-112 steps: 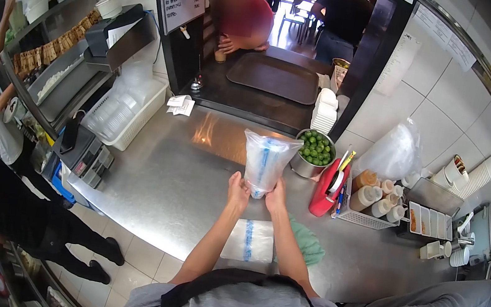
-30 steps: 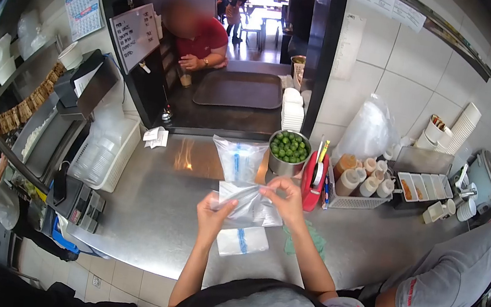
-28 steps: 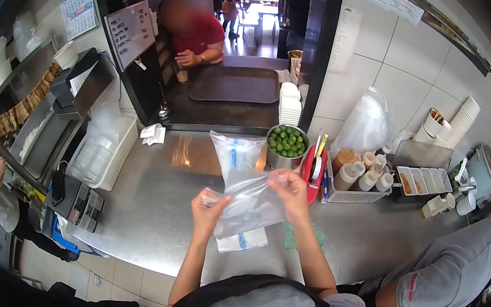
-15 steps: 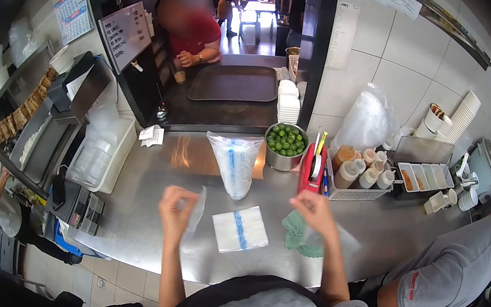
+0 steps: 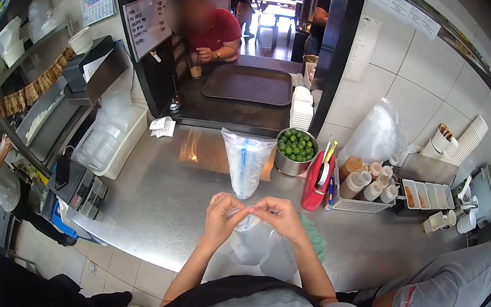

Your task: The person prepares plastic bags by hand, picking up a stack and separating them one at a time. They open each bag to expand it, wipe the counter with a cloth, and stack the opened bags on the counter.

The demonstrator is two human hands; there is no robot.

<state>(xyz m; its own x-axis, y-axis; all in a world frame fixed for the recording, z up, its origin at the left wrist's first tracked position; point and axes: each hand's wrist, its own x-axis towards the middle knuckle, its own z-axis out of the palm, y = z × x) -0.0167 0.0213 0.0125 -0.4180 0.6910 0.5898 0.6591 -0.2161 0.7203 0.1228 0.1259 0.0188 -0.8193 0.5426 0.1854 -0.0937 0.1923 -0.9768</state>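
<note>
My left hand (image 5: 223,218) and my right hand (image 5: 280,217) meet in front of me, fingertips pinched on the top edge of a clear plastic bag (image 5: 252,242). The bag hangs below them and hides most of the white packet with a blue stripe. Just beyond my hands a filled clear bag (image 5: 245,166) stands on the steel counter (image 5: 150,203). A green cloth (image 5: 314,238) lies beside my right wrist.
A pot of green limes (image 5: 295,152), a red tape dispenser (image 5: 317,182) and a basket of sauce bottles (image 5: 364,201) line the counter's back. A person in grey (image 5: 453,283) is at the right. Another person leans at the pass-through window (image 5: 243,106).
My hands have come together from wide apart, and the clear plastic is now held between them over the white packet. The view has shifted slightly left.
</note>
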